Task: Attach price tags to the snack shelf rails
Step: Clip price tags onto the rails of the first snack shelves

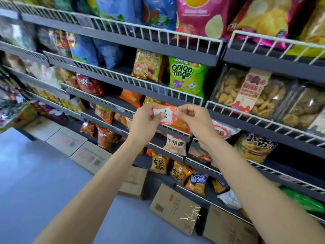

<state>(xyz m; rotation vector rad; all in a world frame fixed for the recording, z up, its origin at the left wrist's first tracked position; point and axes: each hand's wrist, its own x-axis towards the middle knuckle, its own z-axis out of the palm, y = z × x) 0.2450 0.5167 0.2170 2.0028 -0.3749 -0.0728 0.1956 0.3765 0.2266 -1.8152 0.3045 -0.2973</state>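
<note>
1. Price tags (162, 115): a thin red-bordered stack in front of the snack shelf rail (112, 103), between my hands. Light and bendy, I'd judge, and likely to slide apart, so edges are the place to pinch.
2. My left hand (145, 120) grips the stack's left end, thumb on its face.
3. My right hand (194, 118) pinches the right edge, fingers curled, seemingly peeling one off.
</note>
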